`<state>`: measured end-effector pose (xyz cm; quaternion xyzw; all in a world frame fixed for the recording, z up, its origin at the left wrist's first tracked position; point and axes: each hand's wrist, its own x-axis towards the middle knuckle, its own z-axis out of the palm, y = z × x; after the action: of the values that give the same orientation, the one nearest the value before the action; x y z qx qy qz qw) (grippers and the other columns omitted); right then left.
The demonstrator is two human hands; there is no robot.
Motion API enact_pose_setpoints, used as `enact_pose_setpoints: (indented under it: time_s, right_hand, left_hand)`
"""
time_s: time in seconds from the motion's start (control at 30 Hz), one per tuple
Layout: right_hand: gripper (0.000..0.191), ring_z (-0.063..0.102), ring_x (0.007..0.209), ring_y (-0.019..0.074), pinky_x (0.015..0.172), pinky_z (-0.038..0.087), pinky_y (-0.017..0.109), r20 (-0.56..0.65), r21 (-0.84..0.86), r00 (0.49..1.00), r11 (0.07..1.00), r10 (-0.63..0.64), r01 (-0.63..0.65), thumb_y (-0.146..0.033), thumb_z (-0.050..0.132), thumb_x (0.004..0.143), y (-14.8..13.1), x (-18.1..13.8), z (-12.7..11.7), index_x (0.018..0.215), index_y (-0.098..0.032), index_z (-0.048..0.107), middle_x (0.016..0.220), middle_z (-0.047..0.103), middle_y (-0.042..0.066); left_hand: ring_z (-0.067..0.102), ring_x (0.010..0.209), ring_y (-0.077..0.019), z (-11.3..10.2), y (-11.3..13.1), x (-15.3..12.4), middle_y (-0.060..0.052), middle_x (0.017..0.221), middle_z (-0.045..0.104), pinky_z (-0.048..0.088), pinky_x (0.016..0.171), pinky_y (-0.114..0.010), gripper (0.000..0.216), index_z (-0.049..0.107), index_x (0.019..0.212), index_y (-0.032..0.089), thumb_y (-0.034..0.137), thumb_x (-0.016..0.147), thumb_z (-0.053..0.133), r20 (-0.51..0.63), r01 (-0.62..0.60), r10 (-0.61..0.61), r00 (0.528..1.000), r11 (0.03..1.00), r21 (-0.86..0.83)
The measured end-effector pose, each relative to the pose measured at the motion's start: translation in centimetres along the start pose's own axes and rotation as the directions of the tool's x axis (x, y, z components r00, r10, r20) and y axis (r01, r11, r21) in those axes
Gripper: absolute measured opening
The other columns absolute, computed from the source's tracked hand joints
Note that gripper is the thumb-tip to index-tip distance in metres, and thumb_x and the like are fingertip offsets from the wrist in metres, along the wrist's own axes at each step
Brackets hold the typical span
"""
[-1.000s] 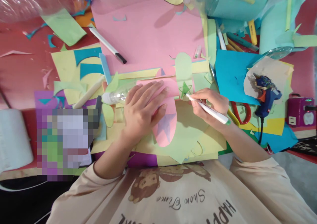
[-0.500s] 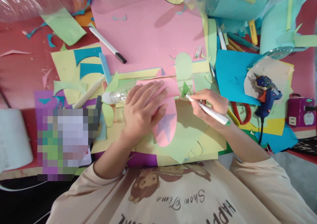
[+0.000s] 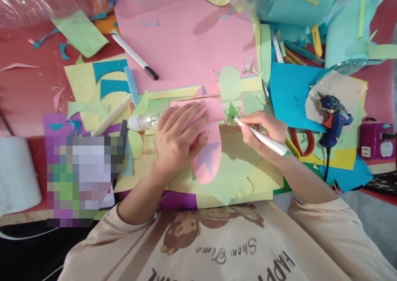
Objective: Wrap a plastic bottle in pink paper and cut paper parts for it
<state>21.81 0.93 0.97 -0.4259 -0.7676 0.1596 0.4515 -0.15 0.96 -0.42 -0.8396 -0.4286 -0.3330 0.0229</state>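
Observation:
My left hand [image 3: 178, 138] lies flat, fingers spread, on a pink paper-wrapped plastic bottle [image 3: 145, 121] lying on its side. A pink wing with a blue star [image 3: 208, 159] sticks out toward me. My right hand [image 3: 263, 132] pinches a white marker [image 3: 263, 137]; its tip touches a green star [image 3: 232, 112] drawn on a light green paper wing [image 3: 230, 86] on the bottle's far side.
A big pink sheet [image 3: 186, 41] lies behind, with a white pen [image 3: 135, 56] on its left edge. At right sit a blue sheet [image 3: 288, 92], a blue glue gun [image 3: 333, 121], red scissors [image 3: 302, 142] and a purple box [image 3: 376, 138]. Paper scraps cover the red table [image 3: 25, 90].
The marker tip has shifted slightly along the green star. My left hand has not moved.

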Motion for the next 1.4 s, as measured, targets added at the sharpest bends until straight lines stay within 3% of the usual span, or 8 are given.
enact_pose_setpoints:
  time_s: [0.2, 0.83, 1.13, 1.27, 1.4]
  right_hand:
    - [0.006, 0.053, 0.048, 0.007, 0.045, 0.046, 0.019, -0.003, -0.015, 0.998, 0.998, -0.062, 0.062, -0.015, 0.061, 0.081, 0.3, -0.1, 0.4, 0.081, -0.021, 0.059, 0.064, 0.066, -0.001]
    - [0.01, 0.052, 0.051, 0.0074, 0.049, 0.046, 0.02, 0.032, 0.057, 0.997, 0.996, -0.076, 0.074, -0.011, 0.062, 0.079, 0.2, -0.3, 0.5, 0.083, -0.02, 0.059, 0.063, 0.063, -0.002]
    - [0.006, 0.061, 0.058, 0.0092, 0.052, 0.048, 0.023, -0.106, 0.167, 0.987, 0.981, 0.119, -0.1, -0.019, 0.059, 0.083, 0.1, 0.0, -1.0, 0.087, -0.02, 0.063, 0.072, 0.068, -0.002]
    - [0.004, 0.059, 0.056, 0.0095, 0.048, 0.045, 0.023, -0.069, 0.173, 0.986, 0.975, 0.151, -0.138, -0.018, 0.06, 0.082, 0.7, -0.3, -0.9, 0.079, -0.021, 0.061, 0.065, 0.066, -0.004]
    - [0.006, 0.058, 0.055, 0.0103, 0.047, 0.044, 0.024, -0.026, 0.143, 0.985, 0.976, 0.169, -0.163, -0.019, 0.061, 0.082, 0.5, -0.2, -0.9, 0.076, -0.021, 0.06, 0.064, 0.066, -0.003]
  left_hand:
    - [0.065, 0.11, -0.0258, 0.0, 0.0, -0.1, -0.008, 0.119, 0.069, 0.048, 0.094, -0.043, 0.033, 0.063, 0.116, 0.024, 0.025, 0.084, 0.054, 0.018, 0.018, -0.018, 1.0, 1.0, -0.005]
    - [0.065, 0.109, -0.0255, 0.0, 0.0, -0.1, -0.006, 0.12, 0.069, 0.048, 0.092, -0.043, 0.03, 0.065, 0.113, 0.024, 0.027, 0.087, 0.052, 0.049, 0.041, -0.041, 0.998, 0.999, 0.003]
    - [0.068, 0.103, -0.0245, -0.1, 0.1, 0.1, -0.008, 0.112, 0.072, 0.05, 0.086, -0.04, 0.029, 0.063, 0.111, 0.023, 0.025, 0.083, 0.057, -0.03, -0.012, 0.011, 0.999, 1.0, -0.012]
    - [0.068, 0.101, -0.024, -0.3, 0.1, -0.2, -0.007, 0.11, 0.072, 0.05, 0.082, -0.039, 0.027, 0.064, 0.109, 0.024, 0.023, 0.083, 0.058, -0.028, -0.027, 0.026, 0.999, 0.999, -0.021]
    - [0.067, 0.101, -0.0215, -0.4, 0.0, -0.3, 0.0, 0.112, 0.072, 0.051, 0.08, -0.039, 0.027, 0.063, 0.11, 0.031, 0.025, 0.085, 0.056, -0.013, -0.004, 0.004, 1.0, 1.0, -0.018]
